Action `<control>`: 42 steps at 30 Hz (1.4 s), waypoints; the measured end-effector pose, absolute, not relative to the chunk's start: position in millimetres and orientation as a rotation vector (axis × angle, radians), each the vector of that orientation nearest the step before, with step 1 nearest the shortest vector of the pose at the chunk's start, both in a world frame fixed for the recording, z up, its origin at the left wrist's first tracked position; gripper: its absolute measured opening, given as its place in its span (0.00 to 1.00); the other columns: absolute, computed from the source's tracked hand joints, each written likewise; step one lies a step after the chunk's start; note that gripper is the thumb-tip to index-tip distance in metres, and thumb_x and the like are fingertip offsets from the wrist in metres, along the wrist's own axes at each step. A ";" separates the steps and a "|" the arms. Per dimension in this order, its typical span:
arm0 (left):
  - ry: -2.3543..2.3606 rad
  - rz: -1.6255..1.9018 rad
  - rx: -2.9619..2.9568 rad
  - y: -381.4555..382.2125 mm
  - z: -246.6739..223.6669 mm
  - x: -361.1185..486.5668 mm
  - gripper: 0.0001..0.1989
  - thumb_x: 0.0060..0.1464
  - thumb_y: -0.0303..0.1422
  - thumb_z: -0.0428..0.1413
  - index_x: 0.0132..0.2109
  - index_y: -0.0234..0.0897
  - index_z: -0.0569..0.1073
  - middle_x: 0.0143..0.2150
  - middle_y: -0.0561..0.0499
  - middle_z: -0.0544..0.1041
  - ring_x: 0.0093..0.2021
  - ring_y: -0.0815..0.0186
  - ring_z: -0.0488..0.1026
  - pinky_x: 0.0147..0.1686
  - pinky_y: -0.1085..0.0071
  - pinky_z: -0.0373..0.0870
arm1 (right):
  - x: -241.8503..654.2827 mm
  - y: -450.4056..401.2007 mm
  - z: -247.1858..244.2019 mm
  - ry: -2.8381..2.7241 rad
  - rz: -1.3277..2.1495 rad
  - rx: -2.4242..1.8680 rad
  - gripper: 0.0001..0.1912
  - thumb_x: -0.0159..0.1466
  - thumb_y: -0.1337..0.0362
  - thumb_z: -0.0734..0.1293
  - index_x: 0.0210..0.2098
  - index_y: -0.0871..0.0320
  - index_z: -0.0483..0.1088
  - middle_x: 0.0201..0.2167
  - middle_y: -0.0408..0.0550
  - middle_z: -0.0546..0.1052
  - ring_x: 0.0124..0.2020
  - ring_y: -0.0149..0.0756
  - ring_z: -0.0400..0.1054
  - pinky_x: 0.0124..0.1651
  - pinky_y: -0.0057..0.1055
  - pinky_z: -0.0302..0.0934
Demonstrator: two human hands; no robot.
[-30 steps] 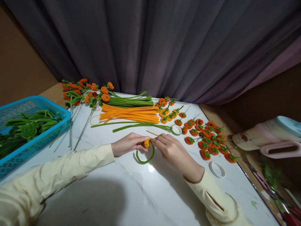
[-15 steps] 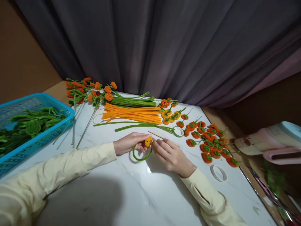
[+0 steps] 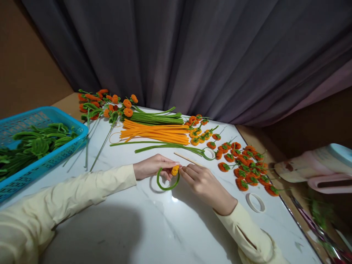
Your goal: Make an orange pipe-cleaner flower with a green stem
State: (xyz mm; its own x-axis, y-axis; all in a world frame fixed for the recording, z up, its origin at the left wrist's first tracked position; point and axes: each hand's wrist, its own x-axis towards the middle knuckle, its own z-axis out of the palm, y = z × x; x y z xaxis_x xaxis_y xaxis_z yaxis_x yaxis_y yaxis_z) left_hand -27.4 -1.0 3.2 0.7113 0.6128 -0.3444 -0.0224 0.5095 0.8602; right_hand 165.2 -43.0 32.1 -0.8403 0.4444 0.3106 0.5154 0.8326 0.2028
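My left hand [image 3: 152, 165] and my right hand [image 3: 202, 179] meet over the white marble table [image 3: 154, 227]. Between their fingertips sits a small orange-yellow fuzzy ball [image 3: 175, 170]. A green pipe cleaner [image 3: 165, 181] curls in a loop below it, held by both hands. A thin wooden stick [image 3: 187, 158] lies just behind my right hand.
A blue basket [image 3: 41, 161] of green leaves stands at the left. Behind my hands lie orange pipe cleaners [image 3: 154, 134], green pipe cleaners [image 3: 156, 118] and finished stems [image 3: 107, 104]. Several small orange pumpkins [image 3: 242, 161] spread at the right, with a tape ring [image 3: 255, 202] near the edge.
The green loop has swung a little between my hands and the orange ball has shifted slightly right. The view has drifted a bit.
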 end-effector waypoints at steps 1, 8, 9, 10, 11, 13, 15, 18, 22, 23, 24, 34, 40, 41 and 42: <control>0.691 0.406 0.968 -0.6 3.0 -27.9 0.16 0.49 0.41 0.59 0.33 0.28 0.77 0.29 0.49 0.74 0.25 0.74 0.69 0.29 0.77 0.67 | 165.5 -43.0 32.3 -2.766 -0.397 -0.736 0.11 0.65 0.75 0.56 0.36 0.69 0.70 0.26 0.51 0.71 0.28 0.36 0.63 0.30 0.33 0.59; 0.662 0.402 1.051 -2.4 2.1 -29.0 0.18 0.47 0.44 0.60 0.30 0.29 0.77 0.25 0.51 0.72 0.24 0.75 0.67 0.28 0.78 0.64 | 167.0 -44.0 29.4 -2.715 -0.150 -0.837 0.13 0.65 0.75 0.54 0.32 0.63 0.69 0.22 0.45 0.68 0.24 0.33 0.59 0.26 0.30 0.51; 0.670 0.407 1.063 -3.0 2.7 -28.7 0.18 0.47 0.44 0.60 0.29 0.29 0.77 0.24 0.51 0.72 0.24 0.75 0.66 0.27 0.78 0.63 | 166.9 -44.2 29.6 -2.710 -0.114 -0.849 0.13 0.65 0.75 0.54 0.33 0.63 0.68 0.22 0.45 0.68 0.24 0.32 0.59 0.26 0.29 0.51; 0.677 0.413 1.071 -3.4 3.3 -28.4 0.19 0.47 0.45 0.60 0.28 0.29 0.76 0.23 0.51 0.71 0.24 0.75 0.65 0.26 0.77 0.63 | 166.8 -44.4 29.8 -2.704 -0.090 -0.853 0.13 0.65 0.75 0.54 0.33 0.63 0.68 0.22 0.45 0.68 0.23 0.32 0.59 0.26 0.29 0.50; 0.681 0.421 1.074 -3.6 4.0 -28.3 0.19 0.47 0.45 0.59 0.27 0.29 0.75 0.23 0.52 0.70 0.23 0.75 0.64 0.26 0.77 0.62 | 166.7 -44.6 30.0 -2.697 -0.079 -0.852 0.13 0.65 0.75 0.54 0.34 0.63 0.68 0.22 0.45 0.68 0.23 0.31 0.59 0.26 0.29 0.50; 0.683 0.422 1.077 -3.0 4.6 -28.7 0.20 0.47 0.46 0.59 0.25 0.29 0.74 0.22 0.53 0.69 0.22 0.75 0.63 0.24 0.77 0.61 | 166.4 -44.8 29.9 -2.682 -0.066 -0.852 0.13 0.65 0.75 0.53 0.35 0.64 0.68 0.23 0.45 0.68 0.23 0.31 0.59 0.26 0.28 0.49; 0.673 0.409 1.063 -1.7 4.2 -29.4 0.20 0.47 0.45 0.59 0.26 0.28 0.74 0.23 0.52 0.70 0.22 0.74 0.64 0.24 0.77 0.63 | 166.4 -44.8 28.7 -2.666 -0.020 -0.870 0.12 0.65 0.75 0.54 0.35 0.64 0.68 0.23 0.46 0.68 0.23 0.31 0.59 0.26 0.28 0.50; 0.655 0.394 1.016 0.0 2.3 -30.2 0.18 0.45 0.43 0.61 0.29 0.29 0.76 0.26 0.50 0.73 0.24 0.72 0.68 0.26 0.76 0.67 | 166.3 -44.3 26.3 -2.619 0.147 -0.912 0.11 0.66 0.73 0.55 0.36 0.63 0.69 0.26 0.48 0.70 0.25 0.32 0.62 0.28 0.27 0.53; 0.654 0.407 1.061 -2.0 1.8 -29.1 0.17 0.47 0.43 0.60 0.30 0.29 0.76 0.26 0.50 0.73 0.24 0.72 0.68 0.26 0.76 0.68 | 163.7 -43.7 27.2 -2.486 0.432 -0.973 0.10 0.65 0.71 0.57 0.34 0.62 0.70 0.25 0.47 0.72 0.25 0.29 0.63 0.29 0.25 0.55; 0.653 0.413 1.105 -3.2 2.2 -28.7 0.18 0.48 0.43 0.59 0.30 0.29 0.76 0.25 0.50 0.72 0.23 0.73 0.68 0.26 0.76 0.68 | 162.5 -43.5 28.2 -2.447 0.503 -0.994 0.10 0.64 0.72 0.58 0.33 0.62 0.71 0.24 0.46 0.72 0.24 0.28 0.62 0.29 0.24 0.55; 0.655 0.419 1.156 -4.6 2.7 -28.2 0.18 0.49 0.43 0.58 0.29 0.28 0.76 0.24 0.50 0.72 0.23 0.73 0.68 0.25 0.76 0.67 | 161.3 -43.2 29.4 -2.409 0.575 -1.022 0.10 0.62 0.72 0.59 0.31 0.61 0.72 0.23 0.45 0.72 0.23 0.27 0.62 0.29 0.23 0.55; 0.715 0.563 1.522 -12.0 -8.1 -24.9 0.16 0.53 0.40 0.54 0.31 0.29 0.76 0.29 0.49 0.71 0.24 0.73 0.67 0.26 0.75 0.69 | 157.5 -38.5 18.8 -1.691 1.436 -1.442 0.08 0.54 0.66 0.65 0.22 0.63 0.73 0.14 0.41 0.69 0.12 0.22 0.53 0.16 0.21 0.48; 0.638 0.726 1.901 -13.2 -12.2 -28.8 0.14 0.58 0.34 0.50 0.35 0.31 0.78 0.37 0.44 0.74 0.37 0.68 0.72 0.35 0.75 0.70 | 155.6 -37.2 16.7 -1.249 1.751 -1.384 0.06 0.47 0.69 0.70 0.17 0.64 0.72 0.14 0.44 0.72 0.11 0.21 0.53 0.16 0.21 0.49; 0.623 0.760 1.967 -13.6 -12.6 -29.4 0.14 0.58 0.33 0.49 0.37 0.32 0.78 0.38 0.43 0.75 0.38 0.67 0.72 0.37 0.75 0.70 | 155.6 -37.0 15.6 -1.175 1.798 -1.370 0.06 0.46 0.69 0.70 0.16 0.64 0.72 0.13 0.45 0.72 0.11 0.20 0.53 0.16 0.20 0.48; 0.605 0.787 2.019 -14.0 -13.1 -30.0 0.14 0.59 0.33 0.49 0.41 0.32 0.78 0.39 0.43 0.75 0.39 0.67 0.72 0.38 0.75 0.69 | 155.8 -36.8 14.3 -1.102 1.844 -1.350 0.06 0.45 0.69 0.70 0.15 0.64 0.71 0.13 0.45 0.72 0.11 0.20 0.52 0.15 0.20 0.48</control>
State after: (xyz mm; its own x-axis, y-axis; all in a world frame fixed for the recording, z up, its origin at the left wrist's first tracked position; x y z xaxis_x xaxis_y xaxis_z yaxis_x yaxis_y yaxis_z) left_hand -30.0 -14.0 -13.1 0.6831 0.6651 0.3017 0.1210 -0.5104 0.8514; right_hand 155.8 -36.8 14.3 -0.3070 0.8342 -0.4582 0.0084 -0.4790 -0.8778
